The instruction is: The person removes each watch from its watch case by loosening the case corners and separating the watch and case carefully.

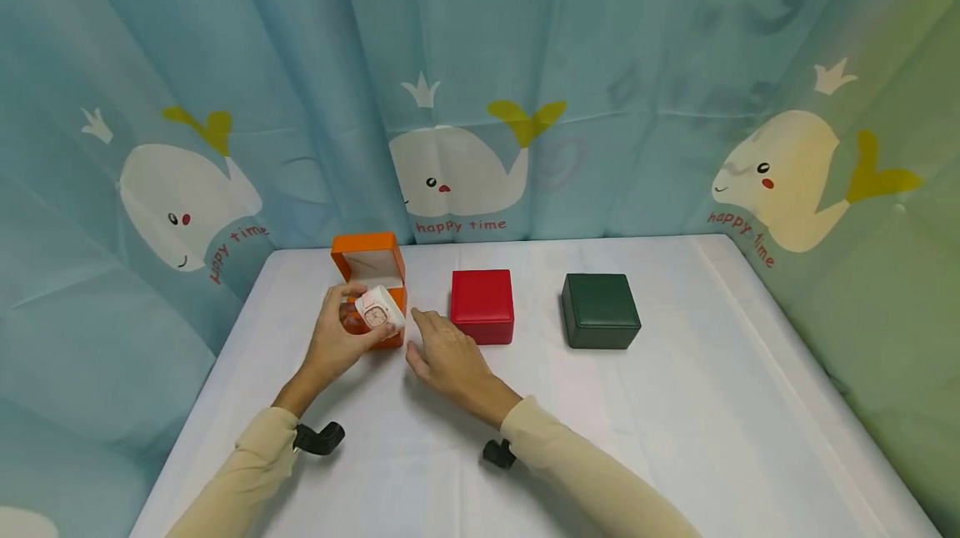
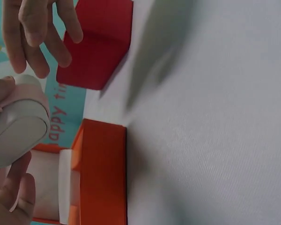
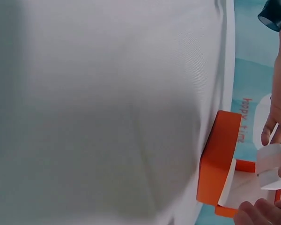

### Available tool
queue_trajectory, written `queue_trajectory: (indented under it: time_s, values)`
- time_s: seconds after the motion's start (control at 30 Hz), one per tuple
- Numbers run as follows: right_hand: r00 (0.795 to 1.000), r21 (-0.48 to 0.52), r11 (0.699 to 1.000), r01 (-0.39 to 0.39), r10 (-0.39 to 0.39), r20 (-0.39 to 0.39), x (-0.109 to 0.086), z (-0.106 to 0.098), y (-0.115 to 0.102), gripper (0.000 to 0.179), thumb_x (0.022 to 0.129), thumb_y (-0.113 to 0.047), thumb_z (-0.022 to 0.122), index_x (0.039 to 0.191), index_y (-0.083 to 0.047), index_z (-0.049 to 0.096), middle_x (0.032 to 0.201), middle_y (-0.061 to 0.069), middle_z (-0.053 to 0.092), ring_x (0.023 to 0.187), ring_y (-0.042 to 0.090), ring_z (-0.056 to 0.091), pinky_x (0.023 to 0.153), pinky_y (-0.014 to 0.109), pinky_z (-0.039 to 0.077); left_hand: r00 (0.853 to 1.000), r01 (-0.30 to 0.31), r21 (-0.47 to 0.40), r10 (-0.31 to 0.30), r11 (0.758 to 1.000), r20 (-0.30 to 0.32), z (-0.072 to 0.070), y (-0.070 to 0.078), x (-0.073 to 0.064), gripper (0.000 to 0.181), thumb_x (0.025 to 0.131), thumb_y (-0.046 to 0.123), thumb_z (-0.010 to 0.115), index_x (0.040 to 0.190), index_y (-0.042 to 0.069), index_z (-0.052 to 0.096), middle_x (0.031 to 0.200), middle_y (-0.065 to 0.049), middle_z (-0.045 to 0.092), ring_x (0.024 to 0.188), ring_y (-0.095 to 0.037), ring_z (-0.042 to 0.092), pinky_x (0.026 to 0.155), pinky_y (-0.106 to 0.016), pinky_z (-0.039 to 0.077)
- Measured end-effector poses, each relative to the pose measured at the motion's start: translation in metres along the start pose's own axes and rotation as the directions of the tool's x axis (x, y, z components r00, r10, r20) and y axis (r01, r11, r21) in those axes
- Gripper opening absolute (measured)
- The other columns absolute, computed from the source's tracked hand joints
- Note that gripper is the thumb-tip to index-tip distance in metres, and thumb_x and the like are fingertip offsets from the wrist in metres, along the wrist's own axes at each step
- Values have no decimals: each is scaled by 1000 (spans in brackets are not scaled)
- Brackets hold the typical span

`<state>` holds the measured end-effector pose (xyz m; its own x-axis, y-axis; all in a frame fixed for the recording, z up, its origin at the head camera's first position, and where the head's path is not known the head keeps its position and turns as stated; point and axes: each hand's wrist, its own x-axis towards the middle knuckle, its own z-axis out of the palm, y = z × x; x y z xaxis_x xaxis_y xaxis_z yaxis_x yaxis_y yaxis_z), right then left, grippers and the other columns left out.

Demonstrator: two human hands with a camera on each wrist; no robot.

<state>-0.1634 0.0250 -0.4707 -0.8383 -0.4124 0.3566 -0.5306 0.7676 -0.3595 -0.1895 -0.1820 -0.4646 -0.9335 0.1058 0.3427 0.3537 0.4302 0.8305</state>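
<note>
Orange and hinged open, the watch box [image 2: 103, 178] stands on the white tabletop [image 1: 675, 438] with its lid [image 1: 366, 241] raised at the back, in a row with a closed red box [image 1: 482, 304] and a closed dark green box [image 1: 602, 309]. From my end, I have the pink-strapped wristwatch [image 1: 376, 316] in the left hand [image 1: 335, 341], its strap round a white cushion [image 2: 21, 133], at the front of the open box; thumb and fingers pinch the cushion from opposite sides. The right hand [image 1: 450, 359] hovers just beside it, fingers loosely extended and gripping nothing; whether a fingertip brushes the cushion, I cannot tell. I judge this a fine-handling step, so I'd squeeze evenly and gently by the cushion, off the watch face: smooth sides could slip. I'd use the right fingertips as a steady and keep knuckles off the lid.
</note>
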Motion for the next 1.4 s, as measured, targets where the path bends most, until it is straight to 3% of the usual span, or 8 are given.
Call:
queue_trajectory:
  time_s: [0.17,0.33,0.5,0.7,0.93,1.13,1.4]
  values:
    - [998,14,999,48,-47,-50,-10,-4,9,51,97,-23,64,142,-3,54,133,8,61,121,21,59,96,33,51,998,45,-38,-43,998,55,4,6,-5,70,78,3,89,135,0,48,129,-16,48,103,-30,57,83,-35,53]
    - [991,65,991,115,-109,-82,-19,-4,16,61,93,-24,69,145,-1,49,141,10,54,128,22,53,101,33,48,994,55,-63,-48,997,102,8,7,-12,63,80,2,86,132,2,51,127,-13,47,102,-29,58,77,-23,52]
    - [991,114,985,133,-129,-42,-27,-5,20,75,91,-30,73,151,1,41,152,13,44,139,24,42,107,34,41,990,51,-87,-39,995,135,13,9,-19,61,80,3,87,131,1,54,122,-14,52,99,-29,62,77,-20,52]
    - [989,162,976,147,-145,-23,-35,-6,24,80,90,-32,75,153,2,38,156,14,39,142,24,38,105,37,44,984,38,-69,-25,997,175,18,13,-28,59,80,5,88,130,3,57,121,-11,57,99,-26,64,85,-29,53]
    - [981,214,959,186,-195,19,-40,-8,29,84,91,-34,76,155,1,34,157,15,36,145,24,35,105,37,44,971,70,-108,-43,992,236,25,17,-36,64,80,7,88,133,1,53,131,-16,57,108,-29,65,88,-35,54]
    - [973,256,945,204,-225,54,-44,-8,31,87,91,-35,78,155,2,33,158,16,35,145,25,34,108,36,40,959,118,-89,-91,989,270,32,22,-43,66,79,10,89,133,2,53,133,-15,57,104,-26,64,90,-38,54]
    - [972,306,936,173,-213,100,-50,-7,34,90,88,-37,81,155,1,33,155,12,39,142,26,40,108,37,40,942,173,-150,-119,974,314,38,24,-50,62,79,10,89,131,7,55,132,-15,56,97,-25,64,81,-33,56]
